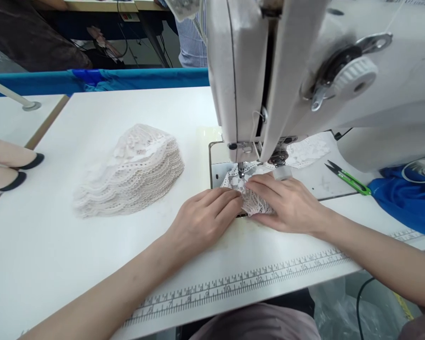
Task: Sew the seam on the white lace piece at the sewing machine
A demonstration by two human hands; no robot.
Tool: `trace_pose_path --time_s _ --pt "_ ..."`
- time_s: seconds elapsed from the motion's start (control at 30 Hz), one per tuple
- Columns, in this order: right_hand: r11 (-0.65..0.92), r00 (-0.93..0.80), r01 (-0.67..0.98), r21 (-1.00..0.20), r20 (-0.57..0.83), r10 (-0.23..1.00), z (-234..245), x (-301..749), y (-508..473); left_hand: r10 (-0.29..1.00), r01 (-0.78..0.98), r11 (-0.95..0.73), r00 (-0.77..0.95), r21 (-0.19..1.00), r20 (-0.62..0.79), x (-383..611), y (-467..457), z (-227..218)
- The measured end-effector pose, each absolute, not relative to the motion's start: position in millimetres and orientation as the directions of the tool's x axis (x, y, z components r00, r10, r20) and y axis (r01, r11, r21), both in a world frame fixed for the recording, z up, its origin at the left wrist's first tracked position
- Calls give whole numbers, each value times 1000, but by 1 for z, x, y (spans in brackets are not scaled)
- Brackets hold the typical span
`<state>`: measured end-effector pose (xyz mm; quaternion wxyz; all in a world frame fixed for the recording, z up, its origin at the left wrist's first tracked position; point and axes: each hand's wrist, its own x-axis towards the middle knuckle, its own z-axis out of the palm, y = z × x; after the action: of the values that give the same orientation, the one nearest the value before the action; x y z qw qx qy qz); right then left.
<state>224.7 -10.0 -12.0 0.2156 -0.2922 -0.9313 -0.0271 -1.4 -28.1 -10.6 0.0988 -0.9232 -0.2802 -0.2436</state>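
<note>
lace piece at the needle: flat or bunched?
Bunched. The lace is crumpled between the left hand and right hand, which press it below the needle.

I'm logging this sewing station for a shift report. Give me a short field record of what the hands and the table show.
left hand: flat on the table, fingertips on the lace piece
right hand: pressing the lace piece beside the presser foot
machine: white sewing machine, needle area over the lace
stack: pile of lace pieces, left of the hands
tool: green thread snips, right of the machine bed
edge: printed ruler along the table front
</note>
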Motion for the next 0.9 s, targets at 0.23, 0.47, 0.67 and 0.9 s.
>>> trace_pose_path --time_s 0.23,0.47,0.67,0.9 --pt "853 -754 513 100 527 392 -12 223 -10 518 632 -767 711 -110 476 4 -34 -12" --pt "868 -755 484 112 554 350 -10 222 -11 473 586 -789 771 -185 426 1 -35 -14" --pt "874 -766 478 94 531 362 -12 224 -10 493 602 -781 759 -167 426 0 -31 -13" --pt "880 -757 473 48 534 377 -17 224 -7 533 633 -759 739 -154 412 -2 -26 -13"
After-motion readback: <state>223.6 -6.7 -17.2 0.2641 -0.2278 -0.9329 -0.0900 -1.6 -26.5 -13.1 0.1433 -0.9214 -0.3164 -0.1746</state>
